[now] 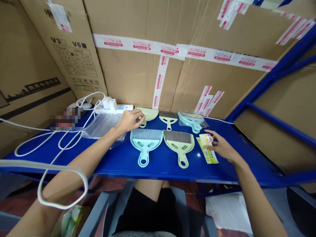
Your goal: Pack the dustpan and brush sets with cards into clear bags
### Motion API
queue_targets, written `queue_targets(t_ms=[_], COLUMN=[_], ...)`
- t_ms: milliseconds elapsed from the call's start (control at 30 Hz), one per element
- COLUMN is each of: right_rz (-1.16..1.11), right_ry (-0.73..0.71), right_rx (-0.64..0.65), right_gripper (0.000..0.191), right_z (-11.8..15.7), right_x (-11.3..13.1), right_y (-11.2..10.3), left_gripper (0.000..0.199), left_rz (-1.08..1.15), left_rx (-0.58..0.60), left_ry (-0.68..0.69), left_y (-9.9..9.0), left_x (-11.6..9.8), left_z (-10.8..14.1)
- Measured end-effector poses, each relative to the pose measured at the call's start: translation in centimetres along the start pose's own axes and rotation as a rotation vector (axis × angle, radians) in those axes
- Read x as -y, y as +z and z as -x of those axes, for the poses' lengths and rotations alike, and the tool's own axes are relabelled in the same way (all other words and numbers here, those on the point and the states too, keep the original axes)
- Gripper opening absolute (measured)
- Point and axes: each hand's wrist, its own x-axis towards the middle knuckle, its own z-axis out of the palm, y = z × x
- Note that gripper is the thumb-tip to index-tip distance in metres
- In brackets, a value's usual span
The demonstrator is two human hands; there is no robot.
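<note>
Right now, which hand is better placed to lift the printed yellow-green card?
The right hand, probably: it is at the card; the left hand is at the pale green plastic dustpan.

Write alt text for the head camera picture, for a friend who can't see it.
A person's left hand is at a pale green plastic dustpan and their right hand over a green and white printed card, on a blue tabletop. Between the hands lie a light blue plastic brush and dustpan set and a pale green plastic set.
</note>
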Motion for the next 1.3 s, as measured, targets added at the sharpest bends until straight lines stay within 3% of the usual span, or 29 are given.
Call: queue_targets(t_ms=[200, 333, 500, 667, 800, 900, 1000, 1133, 1233, 1300], right_rz=[0.04, -0.019, -0.219, -0.301, -0.35, -0.327, -0.355, -0.39, -0.241, -0.115], right_ry=[-0.078, -0.142, -0.34, -0.465, -0.547, -0.523, -0.442, -0.342, -0.294, -0.288], right_rx=[-0.063, -0.043, 0.04, 0.104, 0.029, 0.026, -0.017, -0.043, 0.025, 0.065], right_gripper=[0.093, 0.102, 0.112, 0.084, 0.042, 0.031, 0.033, 0.054, 0.039, 0.03], right_z=[0.8, 1.9, 0.6, -4.1, -7.2, -8.1, -8.3, -8.3, -8.1, -8.0], right_x=[1.9, 6.5, 14.5, 18.9, 18.6, 16.9, 14.6, 11.2, 9.4, 8.8], right_y=[-0.9, -1.3, 1.2, 8.2, 13.1, 13.7, 12.0, 8.5, 6.5, 5.9], left_gripper=[0.029, 0.026, 0.034, 0.056, 0.056, 0.05, 0.047, 0.037, 0.035, 0.036], left_rz=[-0.171, -0.112, 0.362, 1.122, 1.238, 1.124, 0.911, 0.625, 0.416, 0.283], left_rx=[-0.125, -0.193, -0.154, 0.068, 0.074, 0.051, 0.074, 0.293, 0.476, 0.538], left_ry=[0.166, 0.176, -0.033, -0.273, -0.408, -0.488, -0.448, -0.257, -0.073, 0.013], left_y=[0.2, 0.2, 0.6, 1.4, 2.3, 2.6, 2.0, 0.2, -0.5, -0.5], left_x=[-0.2, -1.3, -4.4, -6.2, -5.8, -4.9, -3.6, -1.9, -1.4, -1.3], left_z=[0.1, 0.1, 0.2, -0.2, -0.1, 0.0, -0.1, -0.2, -0.1, 0.1])
